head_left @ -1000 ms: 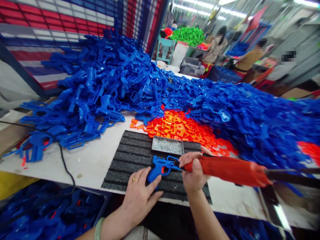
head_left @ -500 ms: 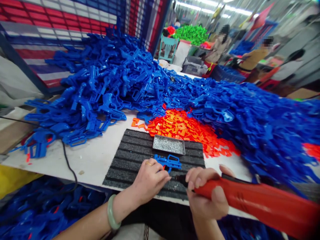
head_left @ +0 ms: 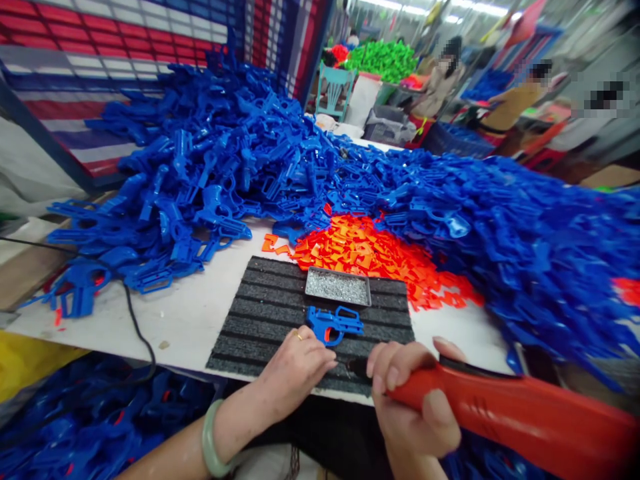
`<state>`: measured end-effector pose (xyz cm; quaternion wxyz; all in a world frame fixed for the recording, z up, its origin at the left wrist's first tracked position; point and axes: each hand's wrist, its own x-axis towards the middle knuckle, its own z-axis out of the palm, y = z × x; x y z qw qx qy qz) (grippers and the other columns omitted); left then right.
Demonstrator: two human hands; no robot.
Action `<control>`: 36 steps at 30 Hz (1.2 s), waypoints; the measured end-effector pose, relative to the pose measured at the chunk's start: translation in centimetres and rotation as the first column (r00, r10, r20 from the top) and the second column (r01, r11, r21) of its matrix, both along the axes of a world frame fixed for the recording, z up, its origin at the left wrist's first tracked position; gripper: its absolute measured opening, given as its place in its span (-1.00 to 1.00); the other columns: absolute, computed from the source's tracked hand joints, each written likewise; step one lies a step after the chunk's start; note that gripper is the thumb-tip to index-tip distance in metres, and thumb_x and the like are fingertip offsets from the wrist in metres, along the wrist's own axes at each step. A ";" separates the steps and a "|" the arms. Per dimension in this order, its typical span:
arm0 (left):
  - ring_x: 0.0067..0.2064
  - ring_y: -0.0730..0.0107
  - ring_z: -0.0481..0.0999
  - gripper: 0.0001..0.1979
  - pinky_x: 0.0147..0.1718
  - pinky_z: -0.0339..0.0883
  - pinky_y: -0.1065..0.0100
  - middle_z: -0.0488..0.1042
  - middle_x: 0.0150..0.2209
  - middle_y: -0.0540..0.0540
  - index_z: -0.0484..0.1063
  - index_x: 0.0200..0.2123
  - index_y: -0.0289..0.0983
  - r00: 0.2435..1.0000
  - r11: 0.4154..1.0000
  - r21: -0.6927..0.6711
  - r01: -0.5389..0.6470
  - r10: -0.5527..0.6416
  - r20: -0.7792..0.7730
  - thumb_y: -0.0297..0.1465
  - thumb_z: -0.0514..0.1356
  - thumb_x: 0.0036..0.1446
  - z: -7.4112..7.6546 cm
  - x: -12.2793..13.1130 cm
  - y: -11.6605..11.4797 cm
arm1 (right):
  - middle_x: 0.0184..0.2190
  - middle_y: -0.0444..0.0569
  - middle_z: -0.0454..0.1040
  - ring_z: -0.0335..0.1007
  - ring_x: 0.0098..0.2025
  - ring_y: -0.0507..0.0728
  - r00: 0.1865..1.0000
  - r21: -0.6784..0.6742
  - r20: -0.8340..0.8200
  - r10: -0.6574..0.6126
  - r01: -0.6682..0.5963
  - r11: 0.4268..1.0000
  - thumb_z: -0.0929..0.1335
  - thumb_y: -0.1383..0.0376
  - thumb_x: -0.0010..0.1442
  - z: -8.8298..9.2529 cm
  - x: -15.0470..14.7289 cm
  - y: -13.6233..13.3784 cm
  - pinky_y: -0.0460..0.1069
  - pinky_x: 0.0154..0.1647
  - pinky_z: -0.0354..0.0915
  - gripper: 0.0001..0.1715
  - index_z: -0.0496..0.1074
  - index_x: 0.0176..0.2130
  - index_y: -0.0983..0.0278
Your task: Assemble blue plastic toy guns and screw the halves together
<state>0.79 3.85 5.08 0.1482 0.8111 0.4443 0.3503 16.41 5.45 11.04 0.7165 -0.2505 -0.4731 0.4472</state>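
On the dark ribbed mat (head_left: 240, 327) lies a blue plastic toy gun (head_left: 345, 323) with an orange trigger piece (head_left: 329, 335). My left hand (head_left: 300, 367) is just below its grip, fingers pinched together; whatever is between the fingertips is too small to make out. In my right hand (head_left: 413, 400) is a red electric screwdriver (head_left: 505, 407), its dark tip pointing left toward my left fingertips. A shallow tray (head_left: 337, 287) of small metal screws sits on the mat behind the toy gun.
Orange plastic pieces (head_left: 360, 247) are heaped behind the tray. Large piles of blue toy gun parts (head_left: 240, 147) cover the table's back and right. A black cable (head_left: 135, 320) hangs over the left front edge. More blue parts (head_left: 100, 413) lie below. Other people (head_left: 440, 83) sit farther back.
My left hand has shifted slightly down and left, off the toy gun, so its grip and orange trigger piece show more. The screwdriver tip has moved slightly left and down with my right hand.
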 end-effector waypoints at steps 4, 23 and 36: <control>-0.28 0.43 0.46 -0.81 -0.19 0.29 0.31 0.54 -0.36 -0.03 0.46 -0.26 -0.26 0.998 0.999 0.023 0.023 -0.024 0.057 -0.39 0.06 0.35 0.1 0.3 0.0 | -0.57 -0.26 0.34 0.23 -0.66 0.01 0.999 0.002 0.000 0.034 -0.034 0.999 0.33 0.15 0.23 -0.1 -0.1 -0.2 0.01 -0.57 0.24 -0.61 0.28 0.04 0.12; -0.01 0.05 0.35 -0.66 -0.08 0.30 0.04 0.37 0.00 -0.21 0.44 0.07 -0.04 0.877 0.920 0.086 -0.383 0.391 -0.280 -0.26 0.19 0.22 -2.0 0.2 -3.5 | -0.57 -0.30 0.30 0.25 -0.65 0.02 0.992 0.026 0.051 -0.118 0.116 0.993 0.32 0.24 0.18 -2.1 -0.6 6.1 0.01 -0.54 0.28 -0.62 0.23 0.01 0.14; -0.07 0.07 0.36 -0.60 -0.14 0.34 0.05 0.37 -0.05 -0.21 0.42 0.08 -0.06 0.868 0.922 0.126 -0.365 0.386 -0.311 -0.38 0.26 0.14 -3.0 0.3 -3.5 | -0.56 -0.30 0.35 0.32 -0.60 0.02 0.982 0.099 0.187 0.019 -0.038 0.994 0.33 0.34 0.22 -3.8 -0.7 6.6 0.00 -0.52 0.34 -0.76 0.23 -0.11 0.13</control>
